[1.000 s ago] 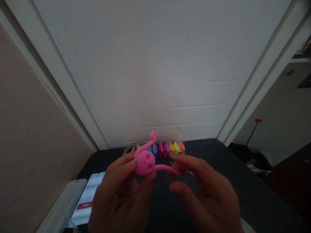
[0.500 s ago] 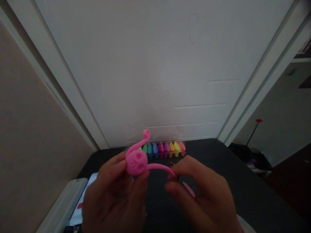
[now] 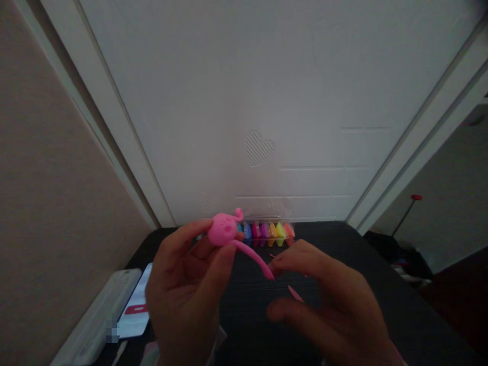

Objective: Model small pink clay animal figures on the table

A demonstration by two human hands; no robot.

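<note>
My left hand (image 3: 186, 284) pinches a pink clay figure (image 3: 223, 230), a ball with a face pressed into it and two thin arms. One arm curls up at the top, the other runs down to the right. My right hand (image 3: 328, 300) has its fingertips at the end of that lower arm (image 3: 254, 259), and a thin pink tool (image 3: 295, 293) lies in its fingers. Behind the hands a clear tray of coloured clay pieces (image 3: 269, 233) stands on the black table (image 3: 343, 254).
A phone with a lit screen (image 3: 135, 307) lies at the table's left edge beside a pale grey case (image 3: 97, 317). A white panelled door (image 3: 267, 101) rises right behind the table. Floor clutter and a red-topped stick (image 3: 415, 197) sit at the right.
My left hand has lifted and tilted the clay figure, so its lower arm now slopes down to my right fingertips. The view has shifted slightly.
</note>
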